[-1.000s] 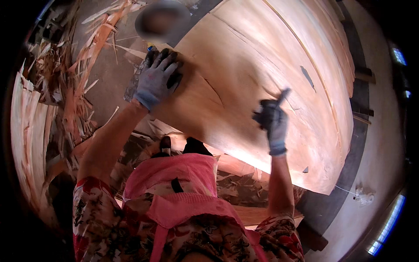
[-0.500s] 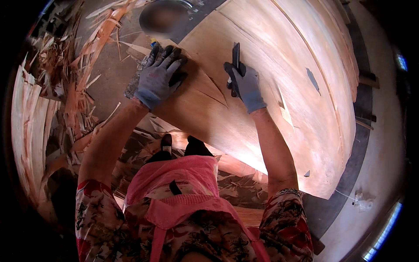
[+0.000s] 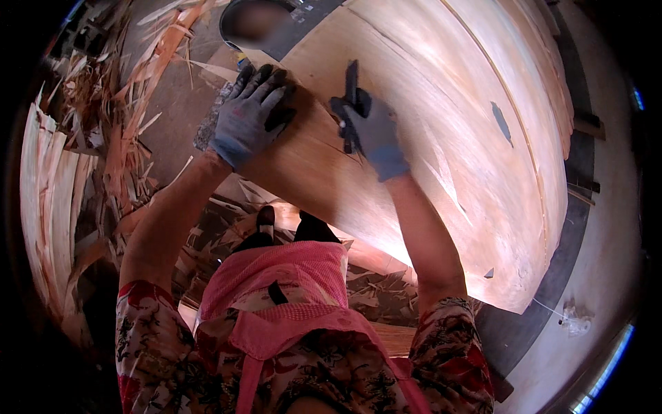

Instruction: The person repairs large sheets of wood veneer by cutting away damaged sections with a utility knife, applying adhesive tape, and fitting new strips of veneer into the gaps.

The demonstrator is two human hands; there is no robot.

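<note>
The gloved left hand (image 3: 248, 117) presses flat, fingers spread, on the veneer sheet (image 3: 441, 145). The right hand (image 3: 369, 127) clenches a dark tool (image 3: 352, 79). The sheet looks thin, light and brittle, best held near its edge.

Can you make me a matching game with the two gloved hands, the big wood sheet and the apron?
Things:
1. left hand
2. right hand
3. veneer sheet
4. apron

Descriptions:
a. pink, worn at the person's front
b. grips a dark narrow tool
c. pale, wide, lying under both hands
d. pressed flat on the sheet's near-left edge

Pairs: 1-d, 2-b, 3-c, 4-a
</note>
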